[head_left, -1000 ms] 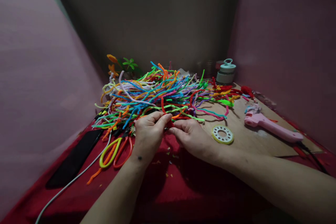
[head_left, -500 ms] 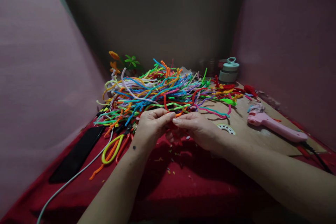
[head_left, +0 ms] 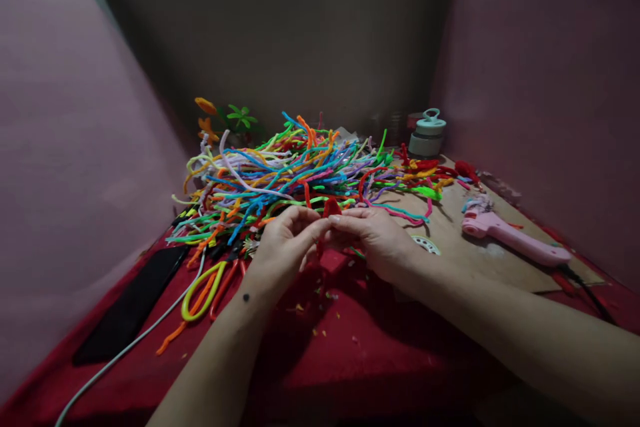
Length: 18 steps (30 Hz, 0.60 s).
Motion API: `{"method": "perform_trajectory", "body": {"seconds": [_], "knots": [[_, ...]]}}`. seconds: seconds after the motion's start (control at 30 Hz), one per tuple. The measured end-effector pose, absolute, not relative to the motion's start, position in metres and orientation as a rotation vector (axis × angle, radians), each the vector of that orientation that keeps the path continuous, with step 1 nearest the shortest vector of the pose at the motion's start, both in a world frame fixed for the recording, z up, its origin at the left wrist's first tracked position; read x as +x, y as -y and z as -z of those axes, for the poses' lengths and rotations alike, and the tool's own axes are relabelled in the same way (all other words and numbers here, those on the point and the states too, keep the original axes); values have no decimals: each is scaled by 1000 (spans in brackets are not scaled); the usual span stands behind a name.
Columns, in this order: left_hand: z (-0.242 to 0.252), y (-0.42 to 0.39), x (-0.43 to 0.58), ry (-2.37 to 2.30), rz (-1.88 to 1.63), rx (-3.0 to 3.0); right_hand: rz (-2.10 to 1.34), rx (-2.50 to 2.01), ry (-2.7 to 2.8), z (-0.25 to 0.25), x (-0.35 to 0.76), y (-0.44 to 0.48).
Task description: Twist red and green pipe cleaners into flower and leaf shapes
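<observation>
My left hand (head_left: 283, 247) and my right hand (head_left: 377, 240) meet at the fingertips over the red cloth (head_left: 350, 353). Both pinch a short red pipe cleaner (head_left: 331, 207), whose bent top sticks up between the fingertips. Just behind the hands lies a big tangled heap of pipe cleaners in many colours (head_left: 295, 173). Scissors with yellow-green and red handles (head_left: 207, 287) lie left of my left wrist.
A black phone (head_left: 133, 303) and a white cable (head_left: 135, 340) lie at the left. On the brown board (head_left: 480, 260) are a pink glue gun (head_left: 510, 237), a round yellow-white disc (head_left: 425, 243) and red scraps. A lidded jar (head_left: 427, 133) and small pipe-cleaner flowers (head_left: 225, 117) stand at the back.
Both hands have risen a little and moved back toward the heap. The red pipe cleaner now pokes up above the fingertips. My right hand now covers most of the disc.
</observation>
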<state>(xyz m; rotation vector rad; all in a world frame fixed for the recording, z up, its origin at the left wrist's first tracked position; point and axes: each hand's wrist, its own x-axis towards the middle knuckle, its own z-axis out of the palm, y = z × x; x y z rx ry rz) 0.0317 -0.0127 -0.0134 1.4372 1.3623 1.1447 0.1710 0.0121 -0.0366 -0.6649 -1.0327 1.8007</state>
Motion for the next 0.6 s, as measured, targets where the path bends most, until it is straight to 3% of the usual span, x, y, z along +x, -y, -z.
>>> {"method": "perform_trajectory", "body": {"seconds": [0.33,0.6], "knots": [[28,16,36,-1753,-1118,2161,-1738,-590,935,50,168,-18],[32,17,40,-1645,-848,2439,-1765,-687,1055,45,172,-20]]}}
